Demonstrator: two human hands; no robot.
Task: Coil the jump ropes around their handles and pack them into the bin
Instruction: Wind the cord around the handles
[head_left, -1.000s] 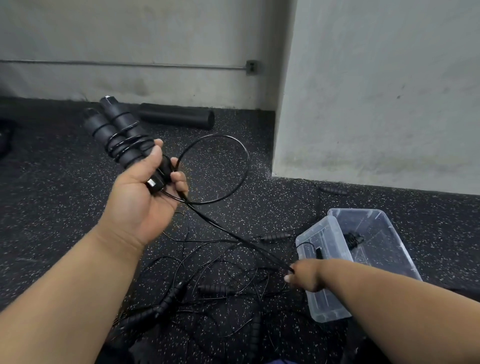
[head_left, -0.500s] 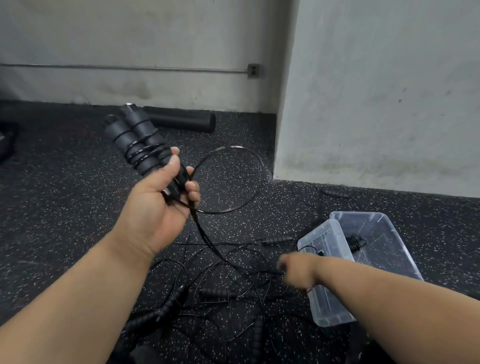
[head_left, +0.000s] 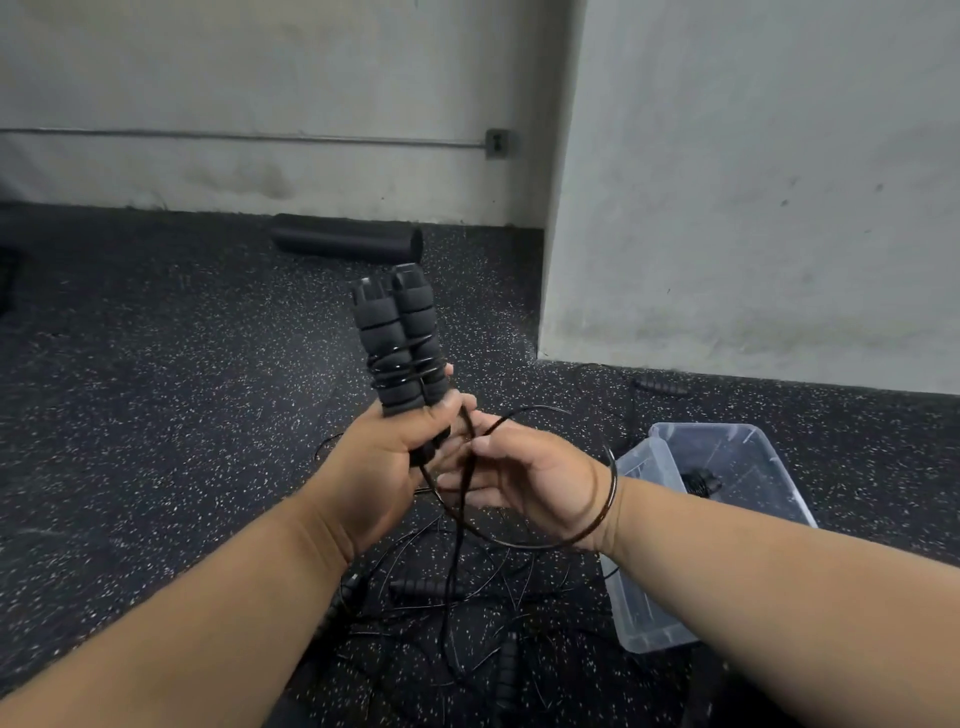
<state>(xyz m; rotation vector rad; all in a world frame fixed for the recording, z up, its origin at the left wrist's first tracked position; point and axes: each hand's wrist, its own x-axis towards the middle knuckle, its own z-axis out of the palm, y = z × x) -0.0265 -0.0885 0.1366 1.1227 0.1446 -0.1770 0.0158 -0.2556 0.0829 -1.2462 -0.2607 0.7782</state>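
My left hand (head_left: 387, 462) grips the lower ends of two black foam jump-rope handles (head_left: 397, 338), held side by side and pointing up. A few turns of thin black rope (head_left: 410, 366) wrap their middle. My right hand (head_left: 524, 480) sits just right of the left hand and pinches the same rope near the handles; a loose loop (head_left: 610, 491) of it curves around my right wrist. A clear plastic bin (head_left: 644, 623) lies on the floor at right with one coiled rope (head_left: 701, 480) inside.
A tangle of more black ropes and handles (head_left: 431, 590) lies on the speckled dark floor below my hands. One handle (head_left: 660, 387) rests by the grey wall corner. A black foam roller (head_left: 348, 244) lies at the back wall.
My right hand rose from the floor pile up to the left hand, bringing the rope with it. The left hand moved right and turned the handles upright.
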